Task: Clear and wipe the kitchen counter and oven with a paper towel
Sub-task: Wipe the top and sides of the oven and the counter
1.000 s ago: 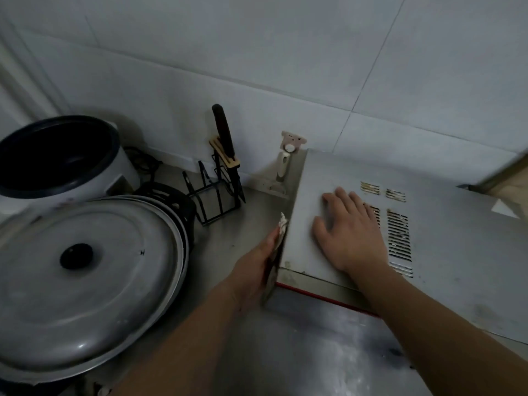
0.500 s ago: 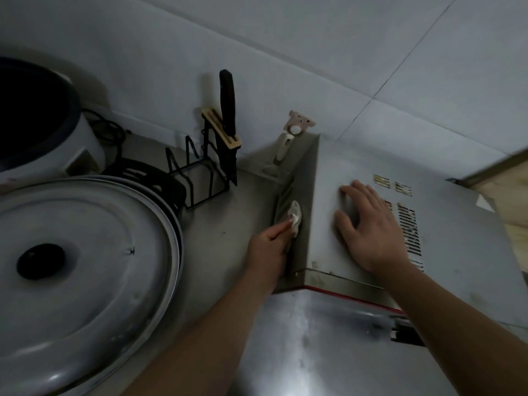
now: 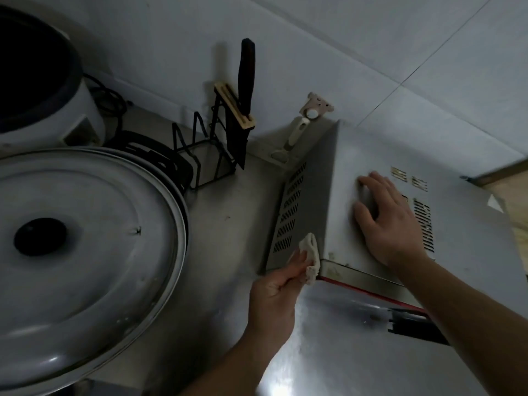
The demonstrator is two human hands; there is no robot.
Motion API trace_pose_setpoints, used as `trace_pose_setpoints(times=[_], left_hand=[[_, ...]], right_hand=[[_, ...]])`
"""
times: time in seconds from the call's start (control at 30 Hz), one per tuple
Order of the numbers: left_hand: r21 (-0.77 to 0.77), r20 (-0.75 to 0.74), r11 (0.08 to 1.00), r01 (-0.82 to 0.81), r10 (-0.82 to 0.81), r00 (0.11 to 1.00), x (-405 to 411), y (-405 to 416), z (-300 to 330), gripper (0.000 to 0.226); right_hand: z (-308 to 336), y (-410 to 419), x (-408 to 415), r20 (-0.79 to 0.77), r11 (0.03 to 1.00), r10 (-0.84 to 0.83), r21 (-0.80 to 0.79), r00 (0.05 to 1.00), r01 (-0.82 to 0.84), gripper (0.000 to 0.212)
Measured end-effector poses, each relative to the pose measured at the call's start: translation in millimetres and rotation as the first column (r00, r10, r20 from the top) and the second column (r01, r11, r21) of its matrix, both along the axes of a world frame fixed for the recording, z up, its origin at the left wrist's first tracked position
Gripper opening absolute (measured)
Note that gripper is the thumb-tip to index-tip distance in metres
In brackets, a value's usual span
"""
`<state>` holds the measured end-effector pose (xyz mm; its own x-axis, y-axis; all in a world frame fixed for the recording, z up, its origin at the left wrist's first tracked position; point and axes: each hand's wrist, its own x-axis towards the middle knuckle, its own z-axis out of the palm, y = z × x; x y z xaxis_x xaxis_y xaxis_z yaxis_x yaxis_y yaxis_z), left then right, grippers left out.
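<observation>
The left hand (image 3: pixel 274 292) pinched a crumpled paper towel (image 3: pixel 311 260) between thumb and curled fingers, pressing it against the near edge of the oven (image 3: pixel 463 252)'s vented left side, low by the counter (image 3: pixel 228 224). The right hand (image 3: pixel 388 221) lay flat on the oven's top with fingers straight and spread, holding nothing. To the left sat a large metal lid (image 3: pixel 85 252), with a knife rack (image 3: pixel 225 138) farther back by the wall.

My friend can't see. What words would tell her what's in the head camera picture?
A left hand presses a crumpled paper towel against the vented side of a metal oven, while the right hand rests flat on top. Beside it on the counter sit a big pot lid and a knife in a rack.
</observation>
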<state>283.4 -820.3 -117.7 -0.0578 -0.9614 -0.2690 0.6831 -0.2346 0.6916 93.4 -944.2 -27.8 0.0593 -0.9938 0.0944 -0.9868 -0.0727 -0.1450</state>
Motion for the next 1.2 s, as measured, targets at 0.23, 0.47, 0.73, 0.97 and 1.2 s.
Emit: trace_pose_setpoints(times=[0.23,0.47,0.73,0.97,1.2], left_hand=[[-0.039,0.117,0.999,-0.036,0.040,0.992,-3.5,-18.6,-1.3,0.036],[0.048,0.259,0.999,-0.022,0.009,0.966,-11.5,-82.0,-13.2,0.044],[0.060,0.436,0.998,-0.018,-0.010,0.900,-31.1,-195.4,-46.9,0.029],[0.102,0.408,0.995,-0.003,-0.039,0.912,-42.2,-233.1,-61.1,0.029],[0.128,0.340,0.992,0.020,-0.063,0.938,-17.0,-146.1,-50.6,0.026]], right_hand=[[0.0,-0.1,0.5,-0.005,1.000,-0.003,-0.005,1.000,0.003,0.057],[0.8,1.2,1.0,0.003,1.000,0.001,-0.004,1.000,-0.001,0.058],[2.8,0.4,3.4,0.013,1.000,-0.008,-0.006,1.000,0.008,0.059],[3.3,0.6,2.9,0.003,1.000,-0.005,0.012,1.000,0.005,0.059],[4.7,1.4,3.0,0.011,1.000,-0.004,0.013,1.000,0.004,0.059]])
